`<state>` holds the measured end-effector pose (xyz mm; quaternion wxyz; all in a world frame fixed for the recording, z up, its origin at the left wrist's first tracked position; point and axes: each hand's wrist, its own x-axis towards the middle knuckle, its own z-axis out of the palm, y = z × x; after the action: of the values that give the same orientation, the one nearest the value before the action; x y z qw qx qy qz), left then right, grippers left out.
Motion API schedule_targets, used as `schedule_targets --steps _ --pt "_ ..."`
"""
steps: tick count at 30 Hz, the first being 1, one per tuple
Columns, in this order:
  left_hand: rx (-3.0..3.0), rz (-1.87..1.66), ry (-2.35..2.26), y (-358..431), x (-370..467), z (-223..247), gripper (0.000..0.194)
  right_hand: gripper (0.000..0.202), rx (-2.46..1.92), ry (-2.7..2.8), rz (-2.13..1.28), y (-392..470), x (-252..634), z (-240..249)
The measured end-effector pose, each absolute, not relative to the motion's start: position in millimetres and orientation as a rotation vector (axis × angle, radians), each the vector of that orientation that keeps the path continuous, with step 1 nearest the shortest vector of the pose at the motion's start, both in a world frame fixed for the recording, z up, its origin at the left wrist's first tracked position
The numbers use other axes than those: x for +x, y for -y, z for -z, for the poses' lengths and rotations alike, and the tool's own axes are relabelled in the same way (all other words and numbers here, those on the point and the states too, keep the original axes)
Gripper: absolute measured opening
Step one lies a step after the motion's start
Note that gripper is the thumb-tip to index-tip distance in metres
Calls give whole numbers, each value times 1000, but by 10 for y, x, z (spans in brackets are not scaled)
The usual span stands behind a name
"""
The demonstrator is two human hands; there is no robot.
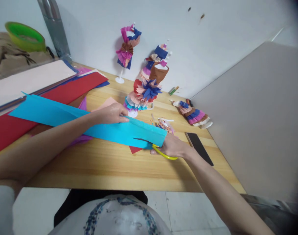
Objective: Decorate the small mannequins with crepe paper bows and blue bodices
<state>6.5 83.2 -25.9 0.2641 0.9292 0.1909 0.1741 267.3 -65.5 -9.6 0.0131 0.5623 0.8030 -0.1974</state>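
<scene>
A long strip of bright blue crepe paper (pixel 110 133) lies slantwise across the table. My left hand (pixel 112 113) is closed on its upper edge near the middle, fingertips pinching the paper. At the strip's right end, my right hand (pixel 170 145) is wrapped round the yellow handle of a pair of scissors (pixel 165 154). The scissors' dark blade reaches leftward along the lower part of the paper, and a flap of blue paper hides some of the right hand's fingers. A bit of red paper (pixel 135 149) pokes out under the strip.
Red paper (pixel 73 89) and packaged sheets (pixel 34 81) lie at the left. Dressed paper figures (pixel 149 89) stand at the back; another figure (pixel 193 112) lies at the right. Paper scraps (pixel 165 125) and a phone (pixel 199 148) are near my right hand. A grey partition (pixel 256 114) bounds the right side.
</scene>
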Motion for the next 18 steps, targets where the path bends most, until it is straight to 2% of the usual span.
schedule_targets --steps 4,11,15,18 --pt "2464 -457 -503 -802 76 230 33 50 1728 -2514 718 607 2631 123" --pt "2419 -447 -495 -787 64 192 33 37 1698 -2558 566 529 2570 178" --pt "2420 -463 -467 -801 60 194 33 21 1630 -2577 565 488 2610 253" --pt "2417 -476 -454 -798 66 192 33 20 1624 -2565 565 472 2635 301"
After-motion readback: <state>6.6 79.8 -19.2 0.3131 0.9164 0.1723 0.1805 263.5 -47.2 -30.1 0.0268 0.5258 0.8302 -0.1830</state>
